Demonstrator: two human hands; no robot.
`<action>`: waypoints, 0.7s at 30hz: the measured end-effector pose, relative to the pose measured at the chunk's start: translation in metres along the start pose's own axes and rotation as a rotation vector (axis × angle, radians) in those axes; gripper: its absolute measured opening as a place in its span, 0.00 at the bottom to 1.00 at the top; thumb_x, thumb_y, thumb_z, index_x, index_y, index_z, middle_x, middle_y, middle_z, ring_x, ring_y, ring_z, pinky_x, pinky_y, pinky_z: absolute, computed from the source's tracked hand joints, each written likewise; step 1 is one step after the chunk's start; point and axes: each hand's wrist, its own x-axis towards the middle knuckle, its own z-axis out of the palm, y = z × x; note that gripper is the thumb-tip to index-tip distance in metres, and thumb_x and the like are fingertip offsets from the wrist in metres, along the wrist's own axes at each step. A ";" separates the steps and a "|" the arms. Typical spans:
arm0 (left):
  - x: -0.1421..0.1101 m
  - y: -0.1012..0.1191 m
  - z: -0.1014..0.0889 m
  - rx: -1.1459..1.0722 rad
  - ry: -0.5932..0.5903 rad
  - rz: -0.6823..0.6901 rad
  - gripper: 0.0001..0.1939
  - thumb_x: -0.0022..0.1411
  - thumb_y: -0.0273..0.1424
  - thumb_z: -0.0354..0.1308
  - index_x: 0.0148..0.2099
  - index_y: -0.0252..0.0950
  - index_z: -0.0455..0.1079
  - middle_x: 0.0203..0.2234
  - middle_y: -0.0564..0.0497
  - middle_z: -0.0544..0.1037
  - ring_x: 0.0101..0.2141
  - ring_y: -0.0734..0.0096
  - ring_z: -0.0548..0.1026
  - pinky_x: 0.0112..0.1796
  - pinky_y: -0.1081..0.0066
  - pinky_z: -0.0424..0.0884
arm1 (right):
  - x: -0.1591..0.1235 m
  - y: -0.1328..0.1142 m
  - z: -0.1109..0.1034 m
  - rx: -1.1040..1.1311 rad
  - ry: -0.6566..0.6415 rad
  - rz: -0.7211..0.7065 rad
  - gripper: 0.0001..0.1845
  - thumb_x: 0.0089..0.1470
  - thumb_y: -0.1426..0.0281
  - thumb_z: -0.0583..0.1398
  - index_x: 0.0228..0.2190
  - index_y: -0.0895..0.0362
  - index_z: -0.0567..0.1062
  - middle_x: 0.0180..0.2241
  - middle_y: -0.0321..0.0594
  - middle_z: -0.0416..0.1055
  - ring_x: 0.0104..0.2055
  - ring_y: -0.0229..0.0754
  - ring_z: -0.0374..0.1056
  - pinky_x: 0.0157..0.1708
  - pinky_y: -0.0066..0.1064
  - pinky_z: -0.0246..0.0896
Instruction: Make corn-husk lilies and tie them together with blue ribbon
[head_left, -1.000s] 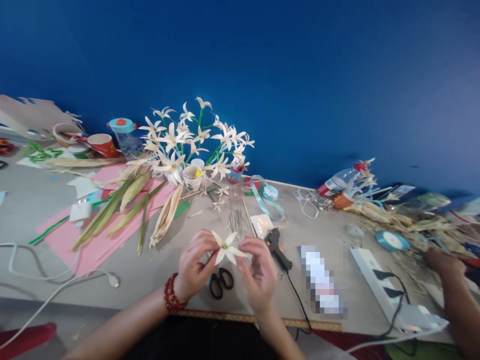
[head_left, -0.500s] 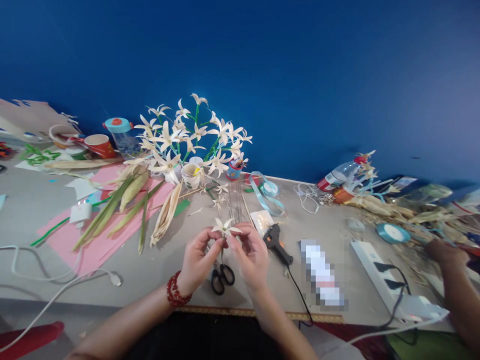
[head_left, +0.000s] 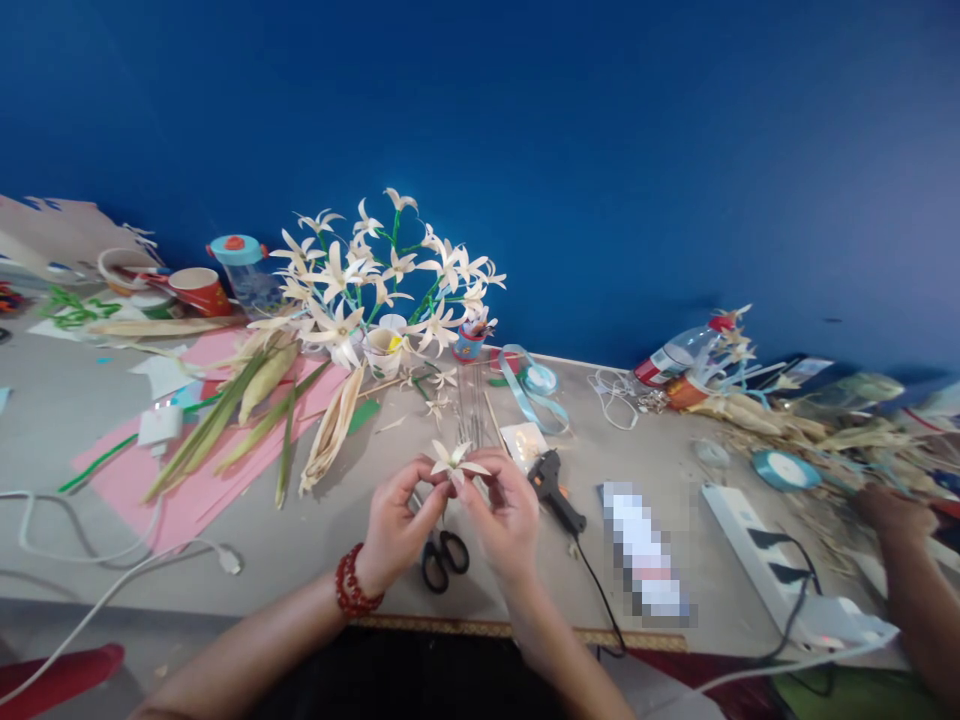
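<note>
tipped upward since a second ago, when it faced the camera, the small cream-white, star-shaped flower (head_left: 455, 460) now shows more from the side, and both hands have drawn closer together beneath it.

largest is the plain deep-blue wall (head_left: 600, 180), rising behind the long grey bench (head_left: 300, 560). against the wall stands a broad cluster of cream, pointed-petalled flowers on green stems (head_left: 337, 270). to its front left lie overlapping flat pink paper sheets (head_left: 135, 500), with long green leaf strips (head_left: 217, 430) across them. a long white power strip (head_left: 739, 540) lies slantwise on the right, and beyond it another person's hand (head_left: 896, 515) is among dry tan strips. a looped bundle of pale dried husk (head_left: 334, 435) rests just beside the pink sheets.

the left hand (head_left: 401, 520), a red beaded bracelet (head_left: 352, 585) at its wrist, and the right hand (head_left: 506, 510) meet at the fingertips, in front of the cluster. each grip is narrow, holding the flower from below; exactly where the fingertips pinch is hidden. a black, corded glue gun (head_left: 556, 492) lies near the right hand. black-handled scissors (head_left: 444, 556) lie on the bench between the two wrists.
</note>
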 end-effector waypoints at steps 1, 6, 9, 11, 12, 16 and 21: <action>0.000 0.000 0.000 0.009 0.001 0.007 0.06 0.62 0.32 0.56 0.33 0.36 0.71 0.30 0.49 0.75 0.34 0.67 0.72 0.39 0.71 0.68 | 0.000 0.000 0.000 -0.004 0.000 -0.006 0.01 0.54 0.73 0.60 0.31 0.56 0.74 0.32 0.41 0.71 0.37 0.43 0.70 0.38 0.36 0.69; 0.000 -0.004 -0.001 0.047 0.002 0.068 0.04 0.62 0.29 0.56 0.34 0.37 0.70 0.31 0.49 0.75 0.36 0.66 0.72 0.40 0.70 0.68 | -0.002 0.001 -0.001 0.009 -0.016 -0.003 0.02 0.54 0.74 0.60 0.32 0.56 0.74 0.33 0.41 0.71 0.38 0.43 0.70 0.39 0.36 0.68; 0.000 -0.004 -0.002 0.085 0.001 0.129 0.04 0.62 0.26 0.55 0.34 0.37 0.69 0.30 0.50 0.73 0.34 0.67 0.72 0.39 0.70 0.67 | -0.002 0.000 -0.001 0.029 -0.014 -0.022 0.03 0.54 0.75 0.61 0.31 0.55 0.75 0.33 0.40 0.70 0.38 0.43 0.70 0.40 0.36 0.67; 0.000 -0.004 -0.003 0.100 -0.006 0.183 0.04 0.62 0.25 0.55 0.35 0.37 0.69 0.29 0.50 0.73 0.33 0.67 0.71 0.38 0.69 0.68 | -0.001 -0.001 -0.002 0.029 -0.009 -0.056 0.04 0.54 0.75 0.61 0.31 0.55 0.75 0.33 0.40 0.71 0.38 0.43 0.70 0.39 0.36 0.67; 0.000 -0.004 -0.004 0.105 -0.013 0.215 0.04 0.62 0.25 0.55 0.35 0.38 0.68 0.29 0.50 0.73 0.33 0.67 0.71 0.38 0.68 0.68 | -0.001 -0.002 -0.002 0.024 -0.008 -0.075 0.04 0.54 0.75 0.61 0.31 0.55 0.75 0.33 0.40 0.71 0.38 0.43 0.70 0.39 0.36 0.67; 0.000 -0.003 -0.007 0.134 -0.025 0.342 0.05 0.61 0.23 0.54 0.36 0.38 0.67 0.28 0.49 0.73 0.34 0.65 0.72 0.37 0.66 0.68 | -0.002 -0.003 -0.005 -0.007 -0.009 -0.136 0.05 0.53 0.76 0.61 0.31 0.55 0.76 0.34 0.41 0.72 0.39 0.44 0.71 0.41 0.38 0.67; 0.003 -0.002 -0.008 0.172 -0.010 0.504 0.08 0.59 0.19 0.54 0.36 0.37 0.67 0.27 0.49 0.74 0.32 0.65 0.71 0.34 0.65 0.67 | -0.002 -0.005 -0.008 -0.016 -0.020 -0.194 0.07 0.53 0.77 0.60 0.32 0.54 0.75 0.32 0.41 0.73 0.39 0.45 0.71 0.41 0.41 0.68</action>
